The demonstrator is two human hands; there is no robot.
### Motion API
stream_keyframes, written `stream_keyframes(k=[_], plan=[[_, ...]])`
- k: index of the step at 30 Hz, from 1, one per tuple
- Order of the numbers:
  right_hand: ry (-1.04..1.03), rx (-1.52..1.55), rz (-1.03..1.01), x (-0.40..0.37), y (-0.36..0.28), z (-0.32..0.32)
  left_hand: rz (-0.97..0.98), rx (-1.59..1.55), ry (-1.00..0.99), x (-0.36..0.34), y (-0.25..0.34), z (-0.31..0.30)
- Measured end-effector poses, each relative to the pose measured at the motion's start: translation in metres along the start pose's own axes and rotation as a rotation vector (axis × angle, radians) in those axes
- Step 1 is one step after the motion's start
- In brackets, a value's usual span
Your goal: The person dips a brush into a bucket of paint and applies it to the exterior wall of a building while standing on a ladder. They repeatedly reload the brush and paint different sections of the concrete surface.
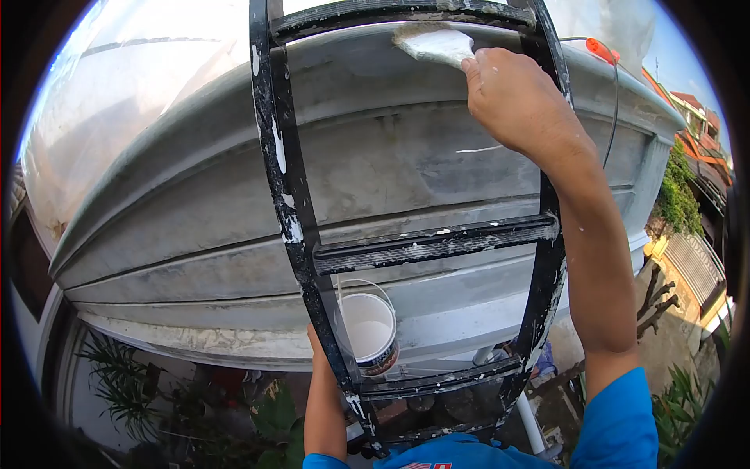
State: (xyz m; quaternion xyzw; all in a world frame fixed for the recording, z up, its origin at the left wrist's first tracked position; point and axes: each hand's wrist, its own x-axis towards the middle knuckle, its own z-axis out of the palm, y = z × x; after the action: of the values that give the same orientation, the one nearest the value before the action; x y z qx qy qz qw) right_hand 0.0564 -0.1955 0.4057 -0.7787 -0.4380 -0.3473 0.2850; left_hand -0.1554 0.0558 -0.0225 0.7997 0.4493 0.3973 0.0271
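Note:
My right hand (504, 94) is closed round the handle of a wide paintbrush (437, 45), near the top of the grey wall moulding (375, 156). The brush is coated white, and its bristles point left against the upper edge. Below, a bucket (369, 332) with pale liquid inside and a wire handle sits behind the black ladder's (437, 244) rails. My left hand (314, 344) is beside the bucket, mostly hidden by the left rail, so its fingers do not show. White paint spots cover the ladder.
Clear plastic sheeting (117, 86) hangs at the upper left. An orange object (601, 51) with a dark cable lies on the ledge at the upper right. Plants (125, 375) and a white pipe (530, 422) are below. Rooftops and a gate (695, 270) stand at the right.

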Motion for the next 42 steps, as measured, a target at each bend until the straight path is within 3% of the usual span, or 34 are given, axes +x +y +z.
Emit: stream_keyframes(k=[5, 7, 10, 12, 14, 16, 19, 22, 26, 29, 33, 38, 42], plan=[[-0.254, 0.241, -0.033, 0.010, -0.082, -0.009, 0.014, 0.007, -0.005, 0.005, 0.002, 0.001], [-0.221, 0.217, -0.093, 0.015, -0.089, -0.004, 0.016, 0.007, -0.004, 0.004, 0.003, 0.001], [-0.218, 0.091, 0.007, 0.024, -0.052, -0.005, 0.016, 0.003, -0.006, 0.006, 0.003, 0.002], [-0.074, -0.132, -0.169, 0.036, -0.006, 0.007, 0.012, 0.001, -0.004, 0.003, 0.004, 0.002], [-0.048, -0.144, -0.020, 0.024, 0.021, -0.012, 0.012, -0.001, -0.001, 0.004, 0.003, 0.002], [-0.034, -0.449, -0.195, 0.016, 0.047, -0.030, 0.013, -0.003, -0.001, 0.005, 0.003, 0.002], [-0.050, -0.371, -0.087, 0.005, 0.058, -0.040, 0.015, -0.008, -0.004, 0.005, 0.002, 0.002], [0.074, -0.188, 0.087, -0.003, 0.045, -0.023, 0.018, -0.007, 0.000, 0.004, 0.002, 0.000], [-0.013, 0.014, 0.050, -0.005, -0.018, -0.004, 0.040, -0.006, 0.013, 0.002, 0.003, 0.000], [-0.068, 0.092, -0.116, -0.004, -0.053, 0.012, 0.041, 0.005, 0.029, -0.006, 0.003, -0.001], [0.047, 0.041, -0.233, -0.008, -0.031, 0.023, 0.054, 0.024, 0.050, -0.012, 0.004, -0.002], [0.075, -0.200, -0.049, -0.022, 0.043, 0.002, 0.042, 0.017, 0.050, -0.010, 0.007, -0.004], [0.013, -0.316, 0.103, -0.029, 0.053, -0.018, -0.007, 0.026, 0.088, -0.014, 0.019, -0.001]])
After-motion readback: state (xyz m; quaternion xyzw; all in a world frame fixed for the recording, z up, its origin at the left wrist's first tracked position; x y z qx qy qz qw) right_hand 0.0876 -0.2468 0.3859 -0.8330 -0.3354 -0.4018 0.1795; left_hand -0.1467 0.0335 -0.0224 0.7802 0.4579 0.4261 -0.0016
